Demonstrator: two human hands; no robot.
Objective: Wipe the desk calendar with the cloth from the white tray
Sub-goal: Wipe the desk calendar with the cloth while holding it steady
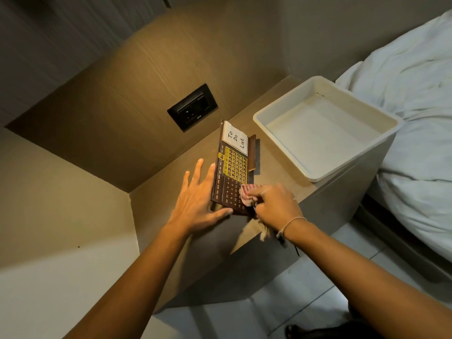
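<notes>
Bedside table (pixel 276 152) — right hand (pixel 276 204) presses cloth (pixel 247 195) on desk calendar (pixel 232 172).

A grey-brown nightstand tabletop (pixel 276 152) stands in a corner, with a wood-panelled wall at its 11 o'clock side and a bed (pixel 415 99) with white bedding at its 3 o'clock side. On it, toward 2 o'clock, sits a white tray (pixel 288 143) whose near corner reaches the front edge. Toward 9 o'clock stands a brown desk calendar (pixel 230 174), propped and leaning back, with a white "To Do List" pad (pixel 236 138) at its far end.
</notes>
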